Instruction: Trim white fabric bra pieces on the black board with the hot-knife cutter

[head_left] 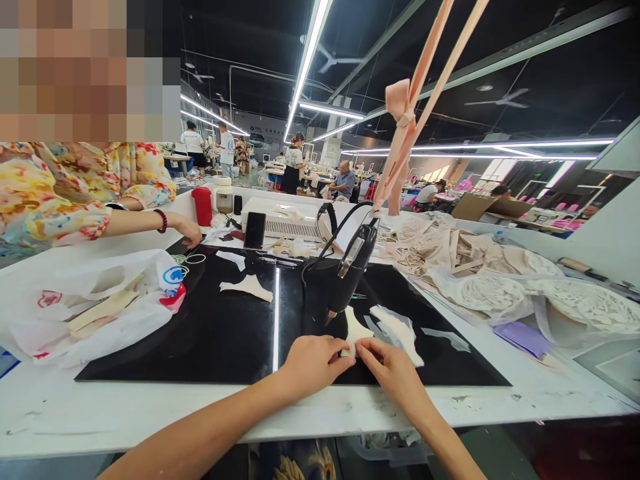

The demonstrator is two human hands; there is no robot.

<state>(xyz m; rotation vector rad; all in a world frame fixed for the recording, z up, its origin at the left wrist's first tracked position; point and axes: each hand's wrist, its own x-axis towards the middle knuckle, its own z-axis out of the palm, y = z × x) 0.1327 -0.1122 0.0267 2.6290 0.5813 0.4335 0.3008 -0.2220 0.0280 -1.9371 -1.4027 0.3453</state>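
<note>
Cream fabric piece (354,328) is pinched at its near end by left hand (314,363) and right hand (391,370) alike, its long axis running away, just right of the hanging tool (350,270).

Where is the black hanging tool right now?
Head view, centre: the black hanging tool is above the black mat, its tip just beyond the left hand and right hand pinching a white fabric piece.

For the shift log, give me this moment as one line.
left hand: pinching cream fabric piece | right hand: pinching same piece | hanging black tool: tip close by | surface: black mat
</note>
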